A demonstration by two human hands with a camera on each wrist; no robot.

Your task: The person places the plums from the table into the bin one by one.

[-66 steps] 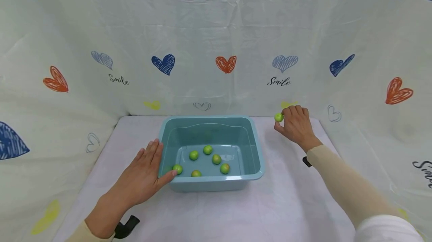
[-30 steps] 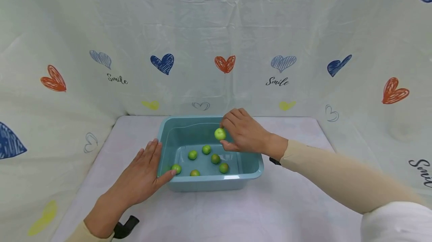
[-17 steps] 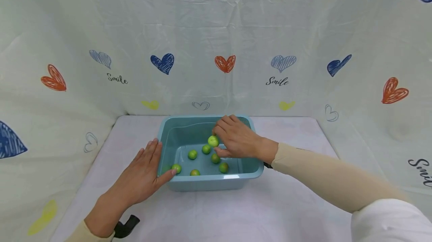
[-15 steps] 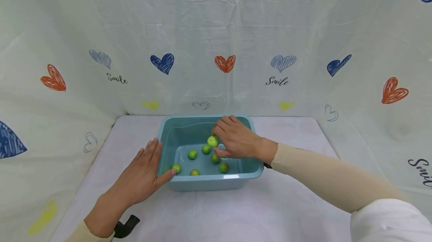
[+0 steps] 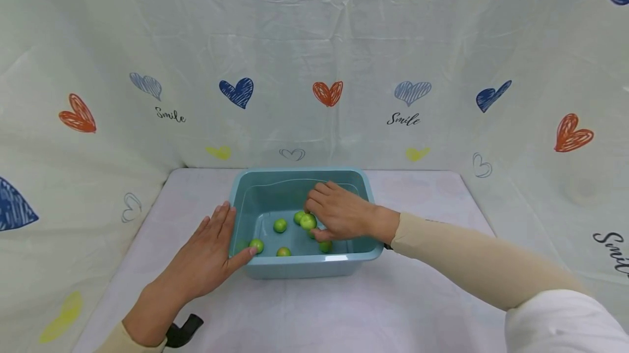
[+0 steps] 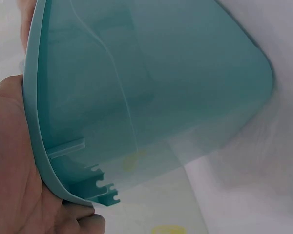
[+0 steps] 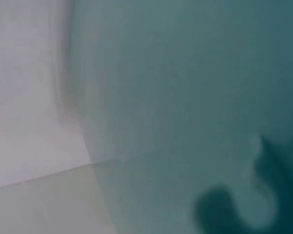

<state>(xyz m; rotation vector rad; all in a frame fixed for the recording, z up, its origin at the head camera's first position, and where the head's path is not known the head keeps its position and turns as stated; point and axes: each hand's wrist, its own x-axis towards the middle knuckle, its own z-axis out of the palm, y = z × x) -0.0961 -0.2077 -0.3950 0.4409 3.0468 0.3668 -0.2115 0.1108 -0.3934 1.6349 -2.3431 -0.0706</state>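
My right hand is down inside a blue-green plastic basin, pinching a small round green fruit between thumb and fingers. Several similar fruits lie on the basin floor, among them one at the left and one near the front wall. Some are partly hidden behind my right hand and the held fruit. My left hand rests on the basin's left rim with its fingers extended. In the left wrist view, the palm touches the rim. The right wrist view shows only the blurred basin wall.
The basin stands on a table with a pale cloth. Behind and at both sides hangs a white curtain printed with hearts and "Smile". A black strap is at my left wrist.
My right hand has carried the fruit from the table's far right over the basin's rim and down towards its floor. The left hand has stayed on the left rim.
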